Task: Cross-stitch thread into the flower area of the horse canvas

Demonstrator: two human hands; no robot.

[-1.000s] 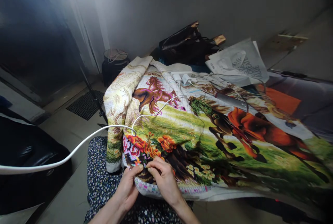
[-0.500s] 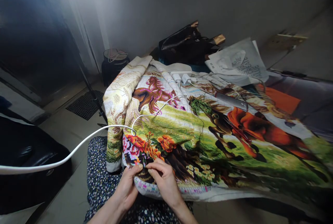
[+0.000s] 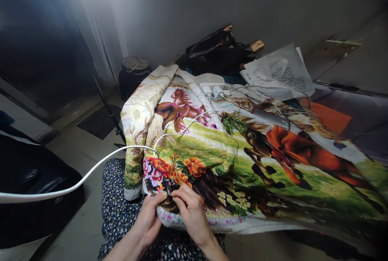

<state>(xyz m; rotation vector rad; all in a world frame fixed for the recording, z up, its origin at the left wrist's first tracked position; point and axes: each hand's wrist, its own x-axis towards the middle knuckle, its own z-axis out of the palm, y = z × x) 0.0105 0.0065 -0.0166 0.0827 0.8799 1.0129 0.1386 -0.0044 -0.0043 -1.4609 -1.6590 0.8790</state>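
Note:
A large cross-stitch cloth (image 3: 194,147) with horses and flowers lies over my lap and spreads to the right. My left hand (image 3: 149,216) grips its lower left edge, thumb on top and fingers folded underneath. Close beside that thumb, my right hand (image 3: 190,208) is closed in a pinch against the dark stitching under the orange flowers. Whatever sits between its fingertips, perhaps a needle, is too small to make out. A tangle of green thread (image 3: 234,124) rests on the cloth. Red-handled scissors (image 3: 283,153) lie across the orange horse.
A white cable (image 3: 91,170) crosses from the left onto the cloth. White plugs (image 3: 212,91) and a dark phone-like slab (image 3: 269,118) lie farther back. Behind are a black bag (image 3: 215,52) and a white printed bag (image 3: 279,73). A thin black stand (image 3: 106,105) rises at the left.
Very little differs. The right hand's fingers have shifted slightly at the same spot, and the whole view has moved a touch. My left hand keeps its grip on the cloth.

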